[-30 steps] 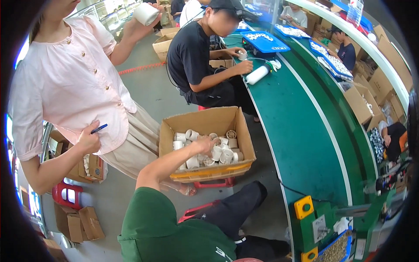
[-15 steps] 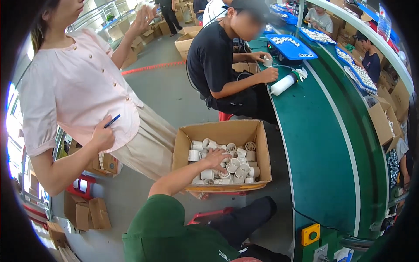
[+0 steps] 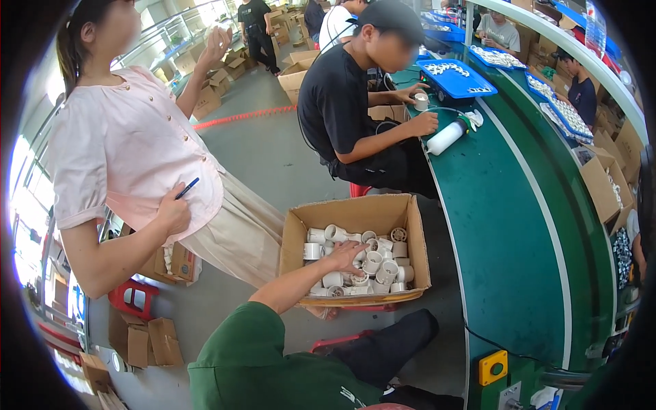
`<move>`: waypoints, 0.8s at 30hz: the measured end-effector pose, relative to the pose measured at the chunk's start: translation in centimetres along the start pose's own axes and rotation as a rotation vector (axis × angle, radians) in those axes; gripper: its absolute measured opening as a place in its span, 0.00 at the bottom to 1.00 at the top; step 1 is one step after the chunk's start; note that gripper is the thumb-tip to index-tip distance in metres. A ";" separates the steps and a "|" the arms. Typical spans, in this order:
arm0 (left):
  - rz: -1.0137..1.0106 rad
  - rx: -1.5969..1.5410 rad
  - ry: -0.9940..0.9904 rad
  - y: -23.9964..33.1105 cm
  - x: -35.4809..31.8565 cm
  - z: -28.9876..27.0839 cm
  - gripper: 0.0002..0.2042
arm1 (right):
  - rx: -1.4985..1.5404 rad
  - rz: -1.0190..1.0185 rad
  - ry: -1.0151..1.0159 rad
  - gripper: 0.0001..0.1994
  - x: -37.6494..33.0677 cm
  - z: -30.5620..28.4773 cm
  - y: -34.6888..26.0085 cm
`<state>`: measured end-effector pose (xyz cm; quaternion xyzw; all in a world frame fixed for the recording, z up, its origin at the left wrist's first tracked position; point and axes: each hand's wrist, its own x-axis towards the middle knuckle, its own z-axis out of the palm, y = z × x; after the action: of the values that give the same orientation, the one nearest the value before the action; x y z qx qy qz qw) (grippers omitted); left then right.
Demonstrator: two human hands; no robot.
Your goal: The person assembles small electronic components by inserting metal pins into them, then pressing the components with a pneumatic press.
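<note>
View tilted up the line, hands shifted.
Left hand [image 3: 345, 256] slid from the middle of the cardboard box [image 3: 355, 213] a bit toward its near side, now spread over the white fittings [image 3: 383, 263]. Standing person's raised hand [image 3: 217, 42] no longer shows the white roll seen a second ago; their pen hand [image 3: 174, 213] moved from hip onto belly. Camera swung, so more of the green conveyor [image 3: 509, 225] is visible.

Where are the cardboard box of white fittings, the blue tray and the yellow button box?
cardboard box [image 3: 295, 240]: head view, left wall.
blue tray [image 3: 459, 85]: head view, bare front part.
yellow button box [image 3: 493, 367]: head view, yellow face.
</note>
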<state>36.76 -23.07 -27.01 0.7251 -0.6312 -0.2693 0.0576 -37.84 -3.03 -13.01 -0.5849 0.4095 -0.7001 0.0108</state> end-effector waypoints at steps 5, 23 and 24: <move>-0.002 -0.015 -0.044 0.6 0.0 -0.8 0.52 | -0.878 0.281 0.059 0.17 -0.8 -1.2 0.2; -0.124 0.206 0.098 0.4 -0.3 -0.4 0.28 | -1.689 0.397 -0.134 0.18 1.6 2.3 -3.2; -0.155 0.239 0.083 0.7 -0.2 -0.4 0.28 | -1.653 0.375 -0.151 0.19 1.2 1.0 -2.5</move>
<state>36.31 -23.08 -26.29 0.7837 -0.5981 -0.1657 -0.0240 -36.22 -2.50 -10.55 -0.3726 0.8774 -0.1215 -0.2767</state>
